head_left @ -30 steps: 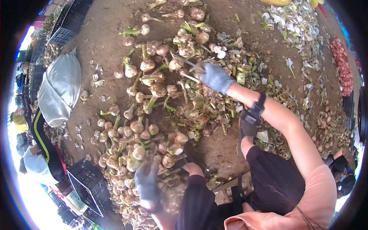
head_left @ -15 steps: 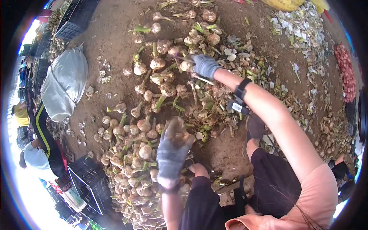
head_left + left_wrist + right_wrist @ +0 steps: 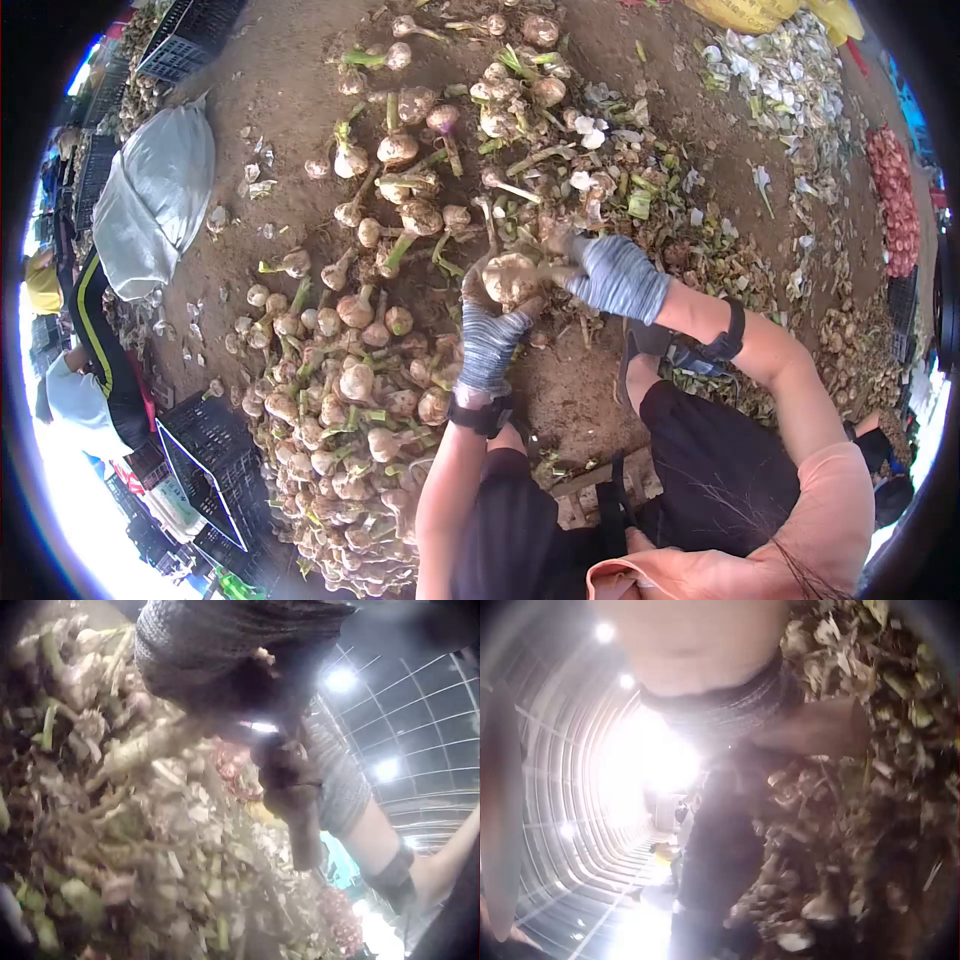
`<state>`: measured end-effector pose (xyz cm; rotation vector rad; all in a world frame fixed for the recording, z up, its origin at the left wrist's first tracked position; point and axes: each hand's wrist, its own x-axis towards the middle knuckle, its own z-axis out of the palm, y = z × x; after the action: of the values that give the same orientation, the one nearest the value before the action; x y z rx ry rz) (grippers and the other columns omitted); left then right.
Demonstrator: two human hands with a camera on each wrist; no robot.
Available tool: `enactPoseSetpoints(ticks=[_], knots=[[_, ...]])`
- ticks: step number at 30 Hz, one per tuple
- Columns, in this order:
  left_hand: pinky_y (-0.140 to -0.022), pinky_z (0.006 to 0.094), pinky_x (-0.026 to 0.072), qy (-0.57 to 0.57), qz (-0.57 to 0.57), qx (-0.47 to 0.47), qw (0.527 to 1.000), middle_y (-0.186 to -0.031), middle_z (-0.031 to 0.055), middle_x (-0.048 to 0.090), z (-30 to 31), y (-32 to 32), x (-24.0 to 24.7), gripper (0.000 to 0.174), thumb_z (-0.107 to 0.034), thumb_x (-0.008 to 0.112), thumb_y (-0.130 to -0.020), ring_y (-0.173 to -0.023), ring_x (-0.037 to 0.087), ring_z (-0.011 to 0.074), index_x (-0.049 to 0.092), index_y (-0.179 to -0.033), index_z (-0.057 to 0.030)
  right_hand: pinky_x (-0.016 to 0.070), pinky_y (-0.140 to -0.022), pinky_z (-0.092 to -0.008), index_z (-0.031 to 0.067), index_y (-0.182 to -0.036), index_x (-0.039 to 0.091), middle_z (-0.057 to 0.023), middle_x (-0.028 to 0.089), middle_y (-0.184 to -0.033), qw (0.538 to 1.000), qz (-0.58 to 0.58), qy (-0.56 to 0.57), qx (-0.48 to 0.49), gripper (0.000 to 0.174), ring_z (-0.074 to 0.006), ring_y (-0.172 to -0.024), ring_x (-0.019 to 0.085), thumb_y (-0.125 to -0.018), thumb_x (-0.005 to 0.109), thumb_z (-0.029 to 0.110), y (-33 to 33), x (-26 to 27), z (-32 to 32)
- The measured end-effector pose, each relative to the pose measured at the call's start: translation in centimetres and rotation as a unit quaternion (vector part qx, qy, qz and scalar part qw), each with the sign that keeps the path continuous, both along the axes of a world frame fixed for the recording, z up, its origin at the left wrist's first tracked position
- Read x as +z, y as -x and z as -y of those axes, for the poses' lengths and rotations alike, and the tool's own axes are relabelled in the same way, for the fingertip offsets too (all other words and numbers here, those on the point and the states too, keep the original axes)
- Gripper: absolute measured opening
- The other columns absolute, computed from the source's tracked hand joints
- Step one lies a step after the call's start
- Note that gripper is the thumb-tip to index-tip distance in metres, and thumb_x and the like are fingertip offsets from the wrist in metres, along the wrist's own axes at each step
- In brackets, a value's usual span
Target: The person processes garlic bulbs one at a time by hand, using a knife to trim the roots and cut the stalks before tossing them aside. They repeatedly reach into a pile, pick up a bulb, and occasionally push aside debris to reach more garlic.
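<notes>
My gloved left hand [image 3: 488, 345] grips a garlic bulb [image 3: 510, 278] above the ground, its pale round face turned up. Close beside it on the right, my gloved right hand [image 3: 622, 280] holds a knife; its brown handle [image 3: 817, 731] sticks out of the fist in the right wrist view. Blur hides most of the blade, which is close to the bulb. In the left wrist view the left glove [image 3: 202, 645] is dark and near the lens, with the knife's handle end [image 3: 304, 836] beyond it.
Garlic bulbs with stems [image 3: 355, 380] lie heaped at the left, others [image 3: 398, 150] scattered ahead. Cut stems and leaves [image 3: 640, 205] cover the ground to the right. Black crates [image 3: 205, 470], a pale sack [image 3: 155, 205] and another person [image 3: 85, 400] are at the far left.
The left hand has risen from the heap with a garlic bulb and come to the middle. The right hand, earlier reaching ahead with the knife among the bulbs, has drawn back to meet it.
</notes>
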<state>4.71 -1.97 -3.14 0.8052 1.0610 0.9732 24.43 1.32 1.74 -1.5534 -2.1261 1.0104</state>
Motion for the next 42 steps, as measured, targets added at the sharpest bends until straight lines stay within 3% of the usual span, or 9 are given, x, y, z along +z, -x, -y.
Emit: enactPoseSetpoints(ticks=[5,9,16,18,22,27,33,37,42], knots=[[-0.094,0.0393,0.0424,-0.29,-0.525,-0.289,0.746,-0.117,0.003,0.056,1.1,1.1,-3.8,0.048,-0.032,0.058,-0.087,-0.102,0.057,0.0156,0.039,-0.13,-0.0187,0.0439,-0.043,-0.0402,0.0003,-0.098,0.057,-0.0111,0.056,-0.057,0.957,0.207,-0.102,0.174,0.02,-0.0258,-0.05,0.058,-0.082,0.051,0.012,0.4,2.3,0.4],[-0.101,0.0353,0.0381,-0.04,-0.193,-0.182,0.963,-0.11,-0.0004,0.061,1.3,0.7,-1.5,0.043,-0.027,0.057,-0.088,-0.104,0.057,0.0105,0.041,-0.126,-0.0138,0.043,-0.041,-0.0387,-0.0047,-0.105,0.055,-0.0106,0.054,-0.056,0.965,0.153,-0.115,0.182,0.029,-0.0258,-0.049,0.057,-0.083,0.049,0.013,0.5,2.6,0.5],[-0.081,0.031,0.0498,0.057,-0.122,-0.161,0.978,-0.104,0.0049,0.062,0.0,-0.8,4.9,0.023,-0.018,0.066,-0.083,-0.095,0.059,0.0118,0.059,-0.099,-0.0023,0.0448,-0.043,-0.039,-0.0037,-0.102,0.054,-0.0111,0.055,-0.059,0.97,0.137,-0.112,0.164,0.023,-0.0246,-0.053,0.059,-0.087,0.045,0.011,-0.5,1.3,0.2],[-0.085,0.0326,0.049,0.052,-0.052,-0.121,0.99,-0.106,0.0068,0.061,1.6,-0.7,3.6,0.033,-0.016,0.069,-0.08,-0.097,0.058,0.0159,0.054,-0.107,-0.0047,0.0484,-0.047,-0.0353,-0.0041,-0.104,0.053,-0.0118,0.058,-0.063,0.996,-0.007,0.089,0.023,0.024,-0.0216,-0.053,0.059,-0.09,0.046,0.014,-4.9,-6.1,0.9],[-0.093,0.0329,0.0455,0.128,0.096,-0.076,0.984,-0.106,0.0062,0.06,0.7,-0.9,3.5,0.065,-0.019,0.081,-0.066,-0.1,0.057,0.0178,0.043,-0.118,-0.0074,0.0529,-0.055,-0.0326,0.0029,-0.115,0.054,-0.014,0.063,-0.07,0.961,0.271,0.055,-0.002,0.031,-0.023,-0.057,0.062,-0.089,0.052,0.019,-8.4,-1.7,0.0],[-0.084,0.031,0.0491,-0.081,-0.065,-0.121,0.987,-0.102,0.0052,0.06,0.8,-1.6,2.3,0.061,-0.015,0.084,-0.062,-0.098,0.057,0.018,0.052,-0.112,-0.0062,0.0514,-0.06,-0.037,0.0096,-0.105,0.062,-0.0145,0.065,-0.074,0.994,0.043,0.092,-0.042,0.024,-0.0253,-0.064,0.064,-0.087,0.054,0.023,-7.2,-5.5,2.1],[-0.071,0.0366,0.0517,-0.267,-0.391,-0.333,0.815,-0.093,0.0135,0.06,-0.7,-2.2,4.7,0.034,-0.02,0.079,-0.062,-0.082,0.061,0.0309,0.063,-0.091,-0.0099,0.0474,-0.059,-0.0392,0.0061,-0.095,0.062,-0.0151,0.062,-0.069,0.984,0.093,0.145,0.049,0.025,-0.0298,-0.062,0.06,-0.085,0.055,0.028,-1.8,-2.3,-1.0],[-0.066,0.0382,0.0505,-0.398,-0.381,-0.258,0.794,-0.084,0.0093,0.061,-1.9,-0.4,6.0,0.022,-0.018,0.076,-0.065,-0.078,0.06,0.0333,0.063,-0.081,-0.0124,0.0505,-0.066,-0.0398,0.004,-0.089,0.062,-0.0149,0.064,-0.078,0.912,0.252,0.323,0.016,0.016,-0.0247,-0.065,0.061,-0.086,0.051,0.015,-7.0,-5.1,0.4],[-0.069,0.0351,0.0508,-0.248,-0.477,-0.191,0.821,-0.088,0.0082,0.061,0.0,5.3,10.3,0.021,-0.01,0.076,-0.065,-0.08,0.06,0.0268,0.062,-0.081,-0.0094,0.0502,-0.063,-0.0337,0.0082,-0.109,0.059,-0.0111,0.064,-0.078,0.972,0.144,0.157,-0.103,0.027,-0.0185,-0.059,0.056,-0.089,0.055,0.026,-7.0,-1.3,-3.0]])
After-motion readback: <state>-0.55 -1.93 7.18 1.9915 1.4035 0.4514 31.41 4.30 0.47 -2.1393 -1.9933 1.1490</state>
